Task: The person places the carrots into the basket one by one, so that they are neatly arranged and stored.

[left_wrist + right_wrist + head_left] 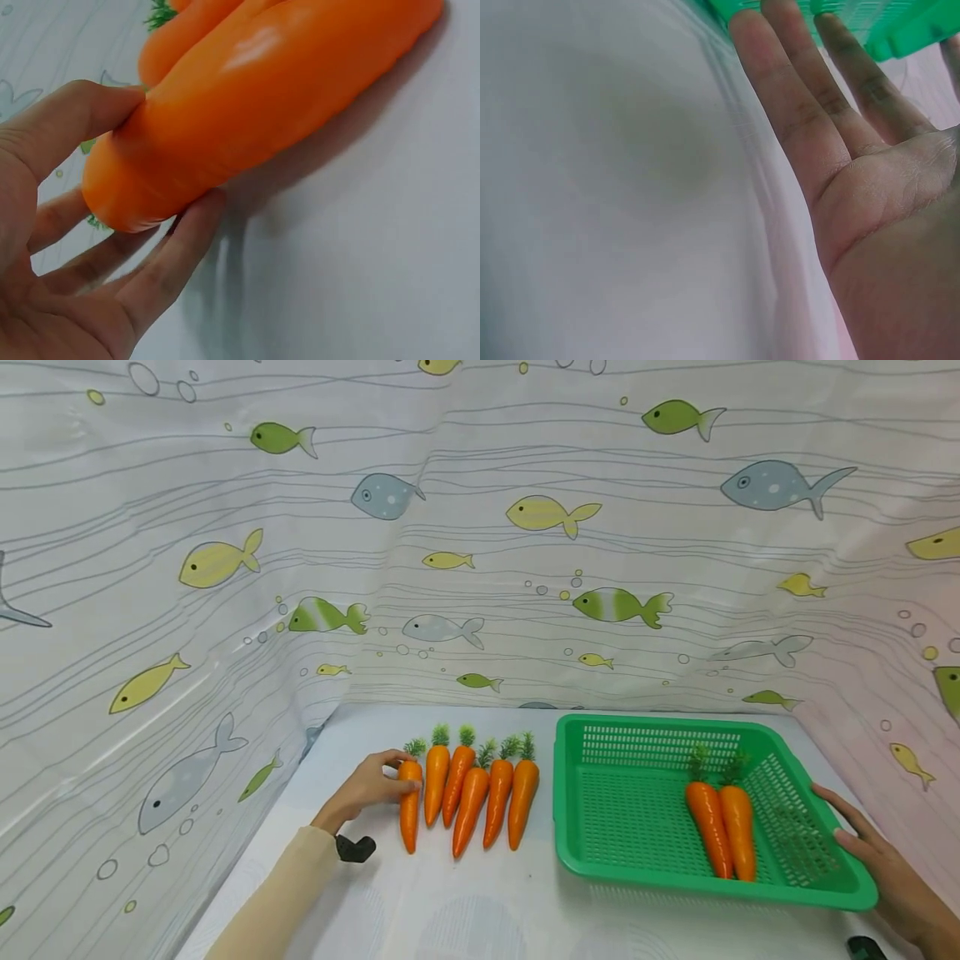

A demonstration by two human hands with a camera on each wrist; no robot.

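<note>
Apparently the step is grasping: in the frame's lower half, left of centre, the left hand (377,783) pinches the leftmost carrot (408,818) of 6; the right hand (883,867), fingers extended, touches the green basket (637,822), lower right. Lifting would call for a steady pinch.

White cloth (480,577) with coloured fish and wavy lines walls a pale table (420,918) on three sides.

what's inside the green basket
Two orange carrots with leafy green tops lie side by side toward the right of the green basket. The patch of basket floor directly beneath them is covered, so I can't see it.
</note>
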